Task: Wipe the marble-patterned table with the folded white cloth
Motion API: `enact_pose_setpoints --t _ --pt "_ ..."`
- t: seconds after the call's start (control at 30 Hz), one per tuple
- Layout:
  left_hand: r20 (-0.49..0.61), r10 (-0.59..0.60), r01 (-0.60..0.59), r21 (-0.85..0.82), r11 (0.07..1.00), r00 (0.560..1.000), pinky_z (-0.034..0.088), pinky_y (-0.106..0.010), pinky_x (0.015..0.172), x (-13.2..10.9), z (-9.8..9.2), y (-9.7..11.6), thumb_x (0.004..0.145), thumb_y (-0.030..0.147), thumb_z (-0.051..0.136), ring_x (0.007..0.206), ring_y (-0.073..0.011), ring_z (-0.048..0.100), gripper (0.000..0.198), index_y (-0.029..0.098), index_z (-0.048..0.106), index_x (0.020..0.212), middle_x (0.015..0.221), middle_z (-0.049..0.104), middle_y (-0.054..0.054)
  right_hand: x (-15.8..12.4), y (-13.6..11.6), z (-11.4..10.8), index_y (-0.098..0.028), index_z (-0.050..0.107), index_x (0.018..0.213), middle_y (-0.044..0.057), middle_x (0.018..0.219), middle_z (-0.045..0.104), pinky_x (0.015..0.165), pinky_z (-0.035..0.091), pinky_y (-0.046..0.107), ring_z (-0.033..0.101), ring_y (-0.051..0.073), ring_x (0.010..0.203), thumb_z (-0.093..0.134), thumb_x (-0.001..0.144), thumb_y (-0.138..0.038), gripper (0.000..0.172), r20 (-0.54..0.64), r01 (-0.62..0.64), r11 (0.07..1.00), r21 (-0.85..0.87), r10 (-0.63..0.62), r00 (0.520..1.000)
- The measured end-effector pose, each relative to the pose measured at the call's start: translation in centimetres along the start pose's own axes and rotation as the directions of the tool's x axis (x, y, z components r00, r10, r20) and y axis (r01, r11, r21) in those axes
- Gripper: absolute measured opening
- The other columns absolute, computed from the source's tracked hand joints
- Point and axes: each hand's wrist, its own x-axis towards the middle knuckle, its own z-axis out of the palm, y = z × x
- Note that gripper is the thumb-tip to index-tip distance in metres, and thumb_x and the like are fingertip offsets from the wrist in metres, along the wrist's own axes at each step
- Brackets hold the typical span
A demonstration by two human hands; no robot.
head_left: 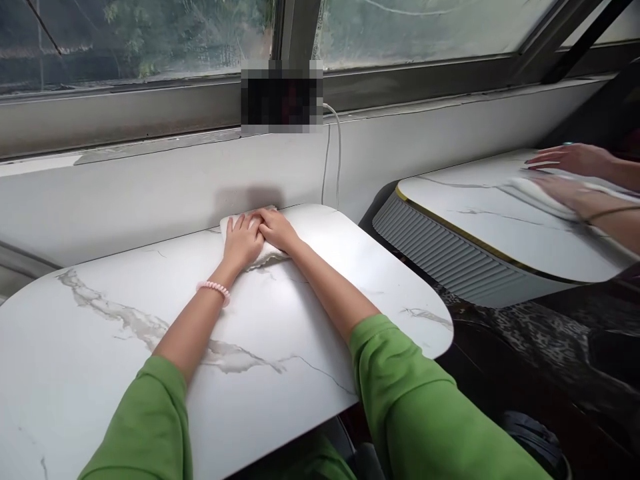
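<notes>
A folded white cloth lies on the marble-patterned white table, close to the wall. My left hand is flat on top of the cloth, fingers spread, with a pink coiled band at the wrist. Beside it and touching it, my right hand has its fingers bent over the cloth near its far edge. Part of the cloth is hidden under both hands.
At the right, another person's hands rest over a white cloth on a second marble-patterned table. A white cable hangs down the wall from a blurred dark object below the windows.
</notes>
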Motion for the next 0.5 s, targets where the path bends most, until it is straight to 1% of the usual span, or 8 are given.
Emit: enact_pose_setpoints --t 0.13,0.23,0.33,0.43,0.5 --pt "0.012 -0.062 0.062 0.009 0.998 0.998 0.012 -0.052 0.122 -1.7 -0.2 1.4 0.101 0.026 0.027 0.147 -0.0273 0.028 0.050 0.018 0.041 0.149 0.157 0.035 -0.010 -1.4 -0.9 -0.6 -0.019 0.062 0.106 0.010 0.111 0.069 0.099 0.045 0.046 0.057 0.028 0.106 0.040 0.078 -0.018 0.036 -0.010 -0.045 0.999 0.025 0.045 0.999" --pt "0.022 -0.066 0.066 0.001 0.998 0.998 0.012 -0.053 0.122 -3.7 -0.5 3.1 0.101 0.025 0.029 0.147 -0.0295 0.026 0.050 0.015 0.039 0.150 0.158 0.033 -0.012 -3.7 -1.9 -1.6 -0.019 0.063 0.106 0.009 0.112 0.069 0.099 0.044 0.045 0.058 0.027 0.105 0.037 0.079 -0.017 0.037 0.009 -0.009 1.000 0.023 0.009 1.000" --pt "0.018 -0.041 0.041 -0.005 0.999 0.999 0.011 -0.054 0.122 -6.2 -0.7 5.5 0.101 0.024 0.032 0.147 -0.0310 0.027 0.050 0.011 0.040 0.149 0.157 0.034 -0.015 -7.2 -2.5 -3.2 -0.018 0.061 0.110 0.011 0.119 0.068 0.105 0.040 0.046 0.058 0.026 0.110 0.034 0.082 -0.017 0.039 0.030 0.042 0.999 0.005 -0.042 0.999" --pt "0.034 0.039 -0.038 -0.027 0.999 0.999 0.012 -0.056 0.122 -8.7 -0.8 8.5 0.100 0.024 0.037 0.146 -0.0323 0.028 0.050 0.011 0.041 0.148 0.157 0.035 -0.016 -11.9 -2.7 -5.2 -0.016 0.059 0.116 0.015 0.130 0.062 0.112 0.034 0.049 0.053 0.026 0.124 0.033 0.086 -0.019 0.040 0.033 0.018 0.999 -0.030 -0.017 0.999" --pt "0.062 0.106 -0.103 -0.051 0.993 0.992 0.012 -0.057 0.122 -10.3 -0.8 10.8 0.099 0.025 0.039 0.146 -0.0332 0.028 0.050 0.011 0.042 0.147 0.156 0.035 -0.017 -15.3 -2.5 -6.8 -0.017 0.058 0.119 0.015 0.134 0.060 0.115 0.031 0.053 0.050 0.027 0.129 0.032 0.088 -0.021 0.041 0.009 -0.013 0.999 -0.050 0.013 1.000"
